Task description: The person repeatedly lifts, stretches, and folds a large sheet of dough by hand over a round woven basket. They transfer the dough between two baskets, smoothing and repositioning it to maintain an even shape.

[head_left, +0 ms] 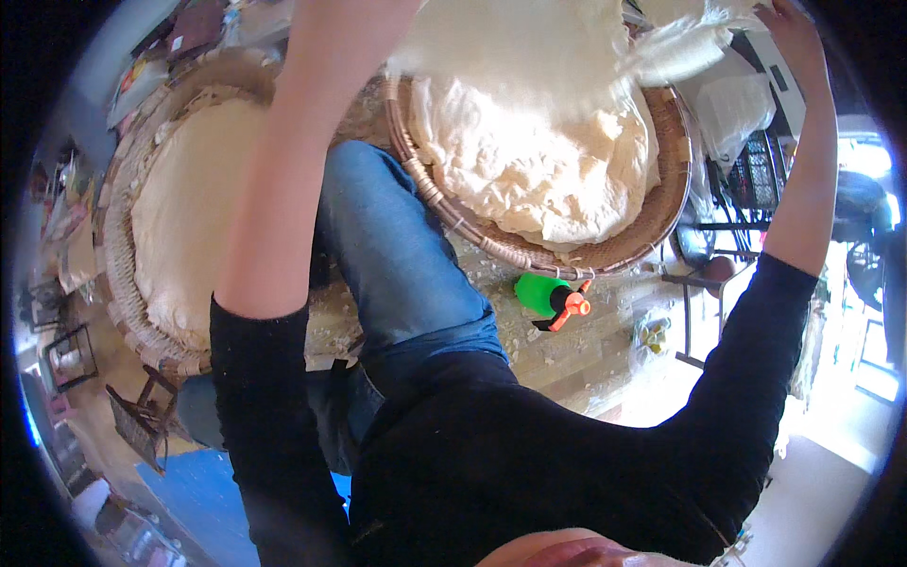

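Dressed for work, I wear a plain black top (548,463), its fitted sleeves (269,416) leaving my forearms (274,208) bare, and creased blue jeans (406,265).

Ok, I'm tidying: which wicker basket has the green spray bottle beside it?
The right basket: the bottle is on its near side. The left basket lies beyond the person's leg.

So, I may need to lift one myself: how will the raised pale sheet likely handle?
The pale sheet is probably floppy, as it bunches into folds near the right hand. It may be light for its width, since that gathered end looks thin.
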Tool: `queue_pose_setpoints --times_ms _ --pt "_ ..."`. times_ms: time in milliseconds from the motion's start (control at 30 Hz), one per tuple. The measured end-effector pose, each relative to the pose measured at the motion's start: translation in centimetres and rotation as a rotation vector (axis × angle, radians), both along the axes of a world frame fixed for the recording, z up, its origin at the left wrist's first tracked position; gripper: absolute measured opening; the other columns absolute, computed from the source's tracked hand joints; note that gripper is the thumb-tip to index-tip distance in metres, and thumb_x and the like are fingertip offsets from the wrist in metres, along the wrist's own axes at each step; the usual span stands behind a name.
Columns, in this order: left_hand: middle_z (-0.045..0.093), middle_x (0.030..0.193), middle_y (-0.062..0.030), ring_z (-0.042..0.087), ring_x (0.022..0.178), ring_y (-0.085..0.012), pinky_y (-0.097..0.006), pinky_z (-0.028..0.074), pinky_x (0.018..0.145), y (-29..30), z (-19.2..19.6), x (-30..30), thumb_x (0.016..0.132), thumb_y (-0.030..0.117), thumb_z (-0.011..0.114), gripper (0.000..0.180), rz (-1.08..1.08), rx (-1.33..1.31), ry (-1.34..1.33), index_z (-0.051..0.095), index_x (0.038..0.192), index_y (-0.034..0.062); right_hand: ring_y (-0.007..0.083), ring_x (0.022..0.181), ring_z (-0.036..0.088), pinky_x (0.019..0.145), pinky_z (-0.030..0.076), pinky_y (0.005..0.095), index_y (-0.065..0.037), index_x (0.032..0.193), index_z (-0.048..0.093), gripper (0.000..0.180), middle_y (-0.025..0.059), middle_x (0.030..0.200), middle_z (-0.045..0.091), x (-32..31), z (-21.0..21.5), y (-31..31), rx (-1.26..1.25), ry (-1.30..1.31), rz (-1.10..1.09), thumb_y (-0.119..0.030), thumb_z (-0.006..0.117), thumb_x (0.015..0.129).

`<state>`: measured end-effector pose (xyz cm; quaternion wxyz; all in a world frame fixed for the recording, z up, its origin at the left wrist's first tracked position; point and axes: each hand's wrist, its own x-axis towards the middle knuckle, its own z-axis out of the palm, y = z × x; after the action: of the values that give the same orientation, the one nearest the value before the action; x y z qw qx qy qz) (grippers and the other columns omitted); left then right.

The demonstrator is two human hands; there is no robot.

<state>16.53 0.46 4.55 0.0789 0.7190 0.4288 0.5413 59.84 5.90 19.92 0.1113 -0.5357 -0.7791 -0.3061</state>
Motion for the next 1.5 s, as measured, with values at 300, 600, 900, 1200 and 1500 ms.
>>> queue_pose_setpoints --times_ms 300,600,900,1200,1500 --pt "0.065 0.114 -0.0126 0.063 0.102 -0.0306 -0.039 0.051 0.09 -2.2 -13.9 9.4 0.082 0.002 0.062 0.037 -0.253 -0.229 0.206 0.068 0.116 0.0128 0.0231 0.096 0.062 0.088 0.048 0.0325 -0.009 0.101 0.068 0.035 0.0068 0.102 0.064 11.7 -21.1 -8.3 -0.153 0.496 0.016 0.01 0.062 0.072" --pt "0.063 0.095 -0.013 0.062 0.092 -0.0316 -0.042 0.052 0.078 -10.5 -26.1 14.6 0.085 0.02 0.064 0.017 -0.44 -0.597 0.53 0.072 0.096 0.01 0.0293 0.1 0.063 0.089 0.048 0.0411 -0.014 0.104 0.071 0.029 0.0082 0.097 0.069 13.7 -36.2 -15.5 -0.824 0.318 -0.426 -0.008 0.052 0.084" --pt "0.06 0.12 -0.0152 0.056 0.113 -0.0351 -0.047 0.047 0.092 -8.5 -26.2 14.6 0.089 0.029 0.063 0.022 -0.419 -0.54 0.635 0.071 0.096 0.01 0.0231 0.14 0.033 0.115 0.023 0.0429 -0.022 0.139 0.048 0.045 0.002 0.148 0.042 4.7 -42.3 -3.3 -0.389 0.061 -0.372 -0.032 0.047 0.095" --pt "0.061 0.117 -0.015 0.056 0.112 -0.0336 -0.046 0.047 0.091 -9.8 -27.3 13.8 0.087 0.027 0.062 0.022 -0.482 -0.614 0.689 0.072 0.08 0.0088 0.0247 0.15 0.011 0.119 0.004 0.0528 -0.024 0.156 0.016 0.071 -0.0069 0.162 0.014 8.5 -49.4 -0.9 -0.602 0.179 -0.617 -0.063 0.023 0.097" --pt "0.061 0.077 -0.0057 0.06 0.086 -0.025 -0.039 0.05 0.077 -9.6 -26.4 13.1 0.078 0.021 0.065 0.015 -0.479 -0.314 0.419 0.064 0.069 0.0096 0.0337 0.149 0.003 0.119 0.003 0.0539 -0.013 0.155 0.017 0.07 0.0074 0.163 0.01 -0.2 -47.6 -5.4 -0.652 0.366 -0.334 -0.055 0.029 0.101"
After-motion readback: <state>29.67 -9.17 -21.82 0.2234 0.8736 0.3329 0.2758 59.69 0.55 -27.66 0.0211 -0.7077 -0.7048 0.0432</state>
